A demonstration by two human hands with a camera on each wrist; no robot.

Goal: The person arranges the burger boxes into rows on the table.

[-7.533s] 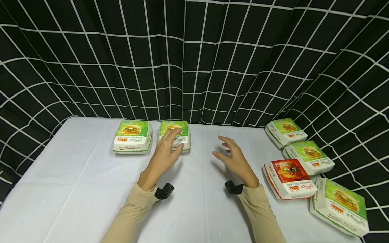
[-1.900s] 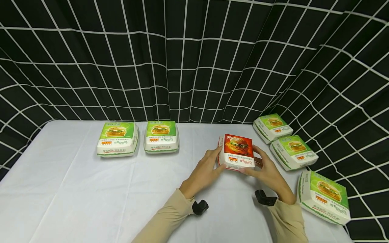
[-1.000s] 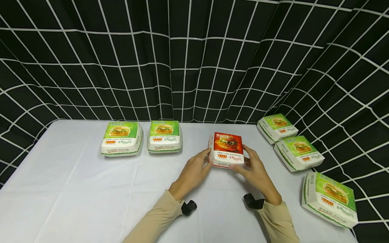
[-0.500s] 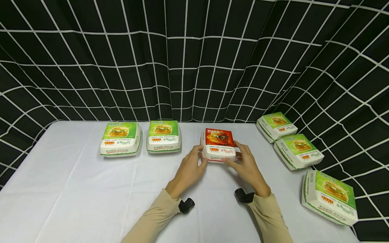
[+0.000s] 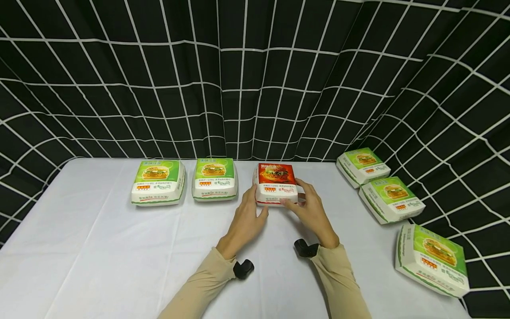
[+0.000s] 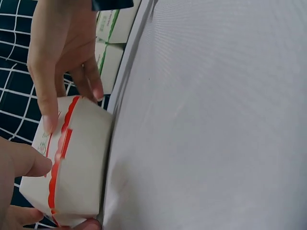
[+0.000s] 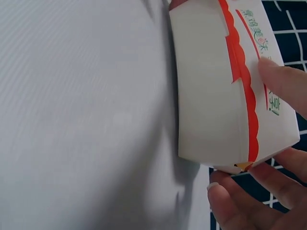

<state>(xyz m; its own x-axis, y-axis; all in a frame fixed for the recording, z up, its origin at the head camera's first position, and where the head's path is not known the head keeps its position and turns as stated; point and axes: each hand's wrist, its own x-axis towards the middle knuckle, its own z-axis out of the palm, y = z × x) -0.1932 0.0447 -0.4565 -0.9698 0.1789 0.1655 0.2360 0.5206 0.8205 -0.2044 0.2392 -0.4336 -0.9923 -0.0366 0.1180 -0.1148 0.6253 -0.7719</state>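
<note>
A red-topped white burger box (image 5: 276,186) sits near the back of the white tabletop. My left hand (image 5: 245,219) lies along its left side, fingers fairly straight and fingertips touching it. The left thumb (image 6: 36,163) stands just off the front face in the head view. My right hand (image 5: 312,210) holds the right end, its thumb (image 7: 285,84) on the front face and its fingers around the side. One right finger (image 7: 223,201) hangs apart from the box. To the left, in line with it, is a green burger box (image 5: 215,179); another green burger box (image 5: 158,182) stands farther left.
On the right, two green burger boxes, one farther back (image 5: 363,166) and one in the middle (image 5: 392,199), nearly touch. A third green burger box (image 5: 432,259) is closer to the front. A black curtain with a white grid (image 5: 239,88) closes off the table's back and right.
The red box came from the group on the right into both hands, then moved left and back beside the green row. Lately the left fingers have straightened and the left thumb has come off.
</note>
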